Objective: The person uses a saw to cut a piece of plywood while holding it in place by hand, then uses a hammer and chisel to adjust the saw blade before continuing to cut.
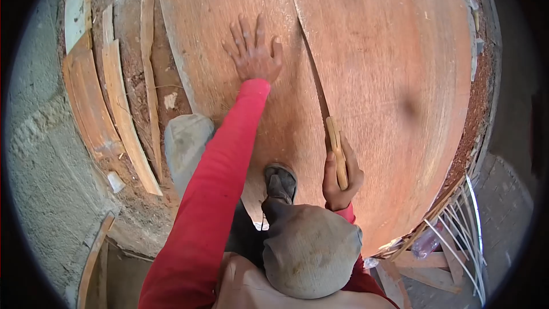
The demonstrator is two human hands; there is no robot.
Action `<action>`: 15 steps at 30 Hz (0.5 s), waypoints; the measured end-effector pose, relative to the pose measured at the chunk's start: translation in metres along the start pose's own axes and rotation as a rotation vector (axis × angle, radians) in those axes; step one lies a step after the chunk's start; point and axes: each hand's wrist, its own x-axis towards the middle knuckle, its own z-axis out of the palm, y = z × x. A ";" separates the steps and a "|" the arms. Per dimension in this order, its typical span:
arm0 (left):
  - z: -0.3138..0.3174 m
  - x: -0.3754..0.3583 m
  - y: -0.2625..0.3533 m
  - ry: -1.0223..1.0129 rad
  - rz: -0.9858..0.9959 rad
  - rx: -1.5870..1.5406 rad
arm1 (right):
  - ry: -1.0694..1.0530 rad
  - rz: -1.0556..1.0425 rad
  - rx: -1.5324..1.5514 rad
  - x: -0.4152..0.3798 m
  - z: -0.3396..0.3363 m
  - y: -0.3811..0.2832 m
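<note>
A large reddish-brown plywood sheet [394, 68] lies below me, with a long cut running down from its far edge. My left hand [257, 57] presses flat on the sheet left of the cut, fingers spread. Wrapped round the wooden handle of a handsaw [318, 83] is my right hand [343, 177]. The saw's blade sits in line with the cut, its tip where the slit ends. My shoe [280, 182] rests on the plywood between my arms.
Several wood strips [123, 103] lie on dirt to the left, beside a rough grey wall [51, 154]. At the lower right are thin pale rods [466, 234], a clear plastic bottle [426, 243] and wood offcuts [426, 274].
</note>
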 end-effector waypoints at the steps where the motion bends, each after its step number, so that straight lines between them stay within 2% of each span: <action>1: 0.000 0.008 0.000 0.029 0.008 -0.007 | 0.006 -0.001 -0.005 0.005 0.006 0.002; 2: -0.001 0.008 0.003 0.047 0.024 -0.016 | 0.017 0.010 -0.014 0.007 0.009 0.001; 3: -0.002 0.011 0.004 0.055 0.035 -0.019 | -0.007 0.070 -0.059 0.029 0.025 0.009; 5: -0.003 0.009 0.004 0.038 0.022 -0.006 | 0.024 0.053 0.024 0.087 0.055 0.017; 8: -0.005 0.009 0.004 0.033 0.024 0.002 | 0.024 0.031 0.004 0.058 0.035 0.015; 12: 0.001 0.009 0.001 0.045 0.022 -0.039 | 0.012 0.033 0.075 -0.030 -0.014 0.007; 13: 0.002 0.007 0.001 0.041 0.029 -0.014 | 0.003 0.018 0.006 -0.009 -0.005 -0.002; 15: 0.000 0.011 0.002 0.065 0.042 0.009 | -0.053 0.129 0.004 0.039 0.033 0.019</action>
